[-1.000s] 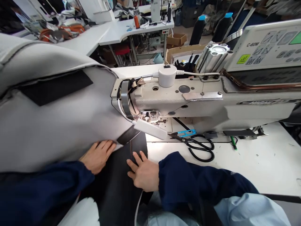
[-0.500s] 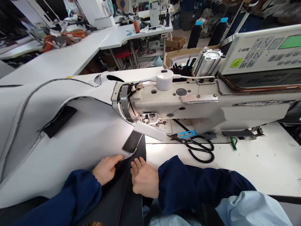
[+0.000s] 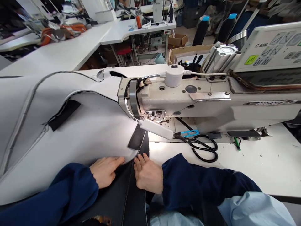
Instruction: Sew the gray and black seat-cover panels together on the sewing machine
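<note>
A large sewn cover with pale grey backing (image 3: 101, 131) spreads left of the sewing machine (image 3: 188, 100). Its black leather-like strip (image 3: 127, 188), marked by a stitched seam, runs down toward my body. My left hand (image 3: 105, 171) grips the curved grey edge, index finger stretched along it and the other fingers partly hidden. On the black strip beside the seam rests my right hand (image 3: 149, 172), its fingers close together and its thumb hidden. A dark patch (image 3: 136, 138) on the backing lies just beyond my fingertips, below the needle area.
Black-handled scissors (image 3: 204, 147) and blue thread snips (image 3: 189, 133) lie right of the needle area. A white lamp arm (image 3: 156, 128) juts out in front of it. Another white table (image 3: 138, 29) with an orange thread cone (image 3: 138, 22) stands behind.
The view has shifted, so the machine appears farther right. My right fingertips have moved up toward the grey edge. My left hand sits slightly farther from the dark patch, still on the edge.
</note>
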`<state>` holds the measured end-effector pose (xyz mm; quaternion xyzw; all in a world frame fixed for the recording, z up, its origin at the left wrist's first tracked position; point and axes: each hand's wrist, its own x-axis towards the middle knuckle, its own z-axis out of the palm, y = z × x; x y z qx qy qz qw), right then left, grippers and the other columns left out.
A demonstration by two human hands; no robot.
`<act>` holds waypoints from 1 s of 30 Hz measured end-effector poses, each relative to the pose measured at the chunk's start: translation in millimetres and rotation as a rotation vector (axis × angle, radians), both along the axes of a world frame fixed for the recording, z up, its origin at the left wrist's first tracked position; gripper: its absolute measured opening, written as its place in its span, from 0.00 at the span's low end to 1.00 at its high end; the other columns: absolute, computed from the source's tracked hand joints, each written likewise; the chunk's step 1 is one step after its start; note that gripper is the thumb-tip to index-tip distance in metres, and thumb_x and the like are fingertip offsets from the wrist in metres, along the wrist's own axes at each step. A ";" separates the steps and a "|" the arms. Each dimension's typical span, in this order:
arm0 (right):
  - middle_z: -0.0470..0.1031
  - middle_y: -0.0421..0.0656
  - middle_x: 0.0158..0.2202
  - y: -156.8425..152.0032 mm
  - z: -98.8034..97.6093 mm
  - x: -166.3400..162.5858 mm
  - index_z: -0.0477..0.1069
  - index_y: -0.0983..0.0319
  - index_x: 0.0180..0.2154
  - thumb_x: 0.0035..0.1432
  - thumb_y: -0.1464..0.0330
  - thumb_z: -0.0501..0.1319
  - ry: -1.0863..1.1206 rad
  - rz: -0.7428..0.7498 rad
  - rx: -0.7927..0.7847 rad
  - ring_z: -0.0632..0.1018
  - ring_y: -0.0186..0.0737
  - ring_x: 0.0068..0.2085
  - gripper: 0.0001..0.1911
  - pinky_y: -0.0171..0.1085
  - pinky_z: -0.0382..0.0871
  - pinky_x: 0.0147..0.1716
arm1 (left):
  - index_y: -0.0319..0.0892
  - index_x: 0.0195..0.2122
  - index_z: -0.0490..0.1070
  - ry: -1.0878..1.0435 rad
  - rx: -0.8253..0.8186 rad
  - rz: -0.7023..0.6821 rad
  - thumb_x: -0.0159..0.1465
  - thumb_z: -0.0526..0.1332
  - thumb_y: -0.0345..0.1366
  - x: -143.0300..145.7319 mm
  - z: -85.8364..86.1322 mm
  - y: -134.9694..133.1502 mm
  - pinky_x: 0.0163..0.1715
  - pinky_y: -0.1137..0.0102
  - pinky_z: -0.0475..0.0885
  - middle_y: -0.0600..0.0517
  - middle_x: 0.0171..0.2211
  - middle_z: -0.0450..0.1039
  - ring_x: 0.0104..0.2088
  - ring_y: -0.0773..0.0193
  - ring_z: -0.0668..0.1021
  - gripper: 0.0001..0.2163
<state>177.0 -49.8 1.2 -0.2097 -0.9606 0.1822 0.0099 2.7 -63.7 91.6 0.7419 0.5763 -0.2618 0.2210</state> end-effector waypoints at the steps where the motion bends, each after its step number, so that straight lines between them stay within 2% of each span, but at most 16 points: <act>1: 0.67 0.61 0.53 0.2 1.4 0.5 0.68 0.79 0.49 0.61 0.75 0.49 -0.001 0.004 0.004 0.67 0.59 0.56 0.19 0.59 0.61 0.55 | 0.44 0.35 0.67 -0.012 0.000 -0.024 0.52 0.51 0.26 4.0 4.9 1.3 0.28 0.69 0.64 0.54 0.33 0.74 0.32 0.60 0.76 0.12; 3: 0.68 0.62 0.52 0.2 3.9 1.3 0.68 0.80 0.50 0.61 0.75 0.49 0.006 0.008 0.019 0.68 0.58 0.56 0.20 0.58 0.61 0.55 | 0.44 0.35 0.68 -0.065 0.054 -0.081 0.59 0.52 0.33 14.9 10.9 10.9 0.28 0.69 0.65 0.52 0.35 0.73 0.33 0.60 0.76 0.07; 5: 0.68 0.63 0.52 -0.5 4.5 1.8 0.67 0.81 0.50 0.61 0.75 0.49 0.009 0.009 0.037 0.68 0.58 0.56 0.20 0.57 0.61 0.56 | 0.43 0.38 0.70 -0.137 0.195 -0.167 0.63 0.50 0.37 27.7 8.5 29.6 0.35 0.68 0.67 0.50 0.41 0.72 0.39 0.60 0.75 0.10; 7: 0.68 0.63 0.52 -1.4 2.2 1.5 0.67 0.81 0.50 0.61 0.75 0.49 -0.007 0.009 0.038 0.68 0.58 0.56 0.20 0.57 0.61 0.55 | 0.40 0.46 0.68 -0.156 0.357 -0.253 0.65 0.49 0.36 38.6 -2.9 52.3 0.46 0.65 0.65 0.46 0.47 0.70 0.47 0.58 0.72 0.13; 10: 0.67 0.62 0.53 -1.4 -5.4 -1.5 0.68 0.78 0.50 0.61 0.75 0.49 -0.025 0.000 -0.003 0.68 0.57 0.56 0.19 0.58 0.61 0.55 | 0.35 0.50 0.67 -0.075 0.478 -0.292 0.65 0.50 0.34 45.7 -26.6 78.0 0.53 0.61 0.60 0.42 0.47 0.70 0.52 0.54 0.68 0.15; 12: 0.67 0.61 0.53 -0.8 -10.8 -4.5 0.69 0.77 0.49 0.60 0.75 0.50 -0.008 -0.017 -0.036 0.68 0.57 0.56 0.18 0.58 0.60 0.56 | 0.33 0.48 0.68 -0.034 0.500 -0.289 0.66 0.49 0.34 45.4 -37.8 84.2 0.53 0.61 0.59 0.41 0.44 0.72 0.53 0.53 0.68 0.15; 14: 0.68 0.62 0.52 -1.7 -14.9 -6.5 0.69 0.77 0.49 0.60 0.75 0.51 0.005 -0.032 -0.064 0.67 0.57 0.57 0.18 0.59 0.59 0.56 | 0.34 0.47 0.69 -0.024 0.508 -0.293 0.66 0.48 0.34 44.2 -41.7 84.2 0.53 0.61 0.59 0.41 0.43 0.72 0.52 0.53 0.69 0.15; 16: 0.67 0.61 0.53 -6.3 -17.3 -6.1 0.69 0.76 0.50 0.60 0.75 0.50 0.014 -0.066 -0.093 0.66 0.56 0.58 0.18 0.58 0.57 0.57 | 0.35 0.46 0.70 -0.020 0.510 -0.287 0.66 0.48 0.35 44.3 -40.1 82.7 0.52 0.61 0.59 0.42 0.42 0.73 0.51 0.54 0.69 0.14; 20: 0.65 0.53 0.57 -23.4 -17.6 1.6 0.68 0.66 0.52 0.61 0.73 0.50 0.029 -0.169 -0.138 0.63 0.51 0.60 0.19 0.57 0.54 0.59 | 0.37 0.46 0.70 0.008 0.546 -0.253 0.66 0.50 0.35 47.3 -36.6 84.3 0.51 0.61 0.60 0.43 0.42 0.73 0.50 0.54 0.70 0.14; 22: 0.63 0.51 0.58 -29.7 -16.2 5.3 0.67 0.63 0.53 0.61 0.72 0.50 0.020 -0.154 -0.162 0.62 0.50 0.61 0.20 0.57 0.52 0.59 | 0.37 0.46 0.70 0.021 0.568 -0.241 0.66 0.50 0.36 47.9 -38.3 86.2 0.50 0.61 0.61 0.42 0.43 0.72 0.49 0.53 0.70 0.14; 25: 0.62 0.51 0.59 -31.2 -13.9 6.2 0.69 0.62 0.52 0.61 0.71 0.50 0.003 -0.109 -0.202 0.62 0.49 0.61 0.19 0.54 0.51 0.60 | 0.36 0.47 0.69 0.026 0.580 -0.237 0.66 0.50 0.37 47.6 -42.1 87.6 0.49 0.61 0.62 0.41 0.46 0.71 0.49 0.53 0.70 0.15; 30: 0.62 0.50 0.59 -27.9 -13.9 1.9 0.68 0.61 0.53 0.62 0.72 0.49 -0.049 -0.227 -0.214 0.62 0.47 0.61 0.19 0.52 0.51 0.61 | 0.37 0.47 0.69 0.037 0.585 -0.225 0.66 0.49 0.38 49.2 -42.8 91.0 0.48 0.61 0.62 0.42 0.46 0.71 0.47 0.54 0.71 0.16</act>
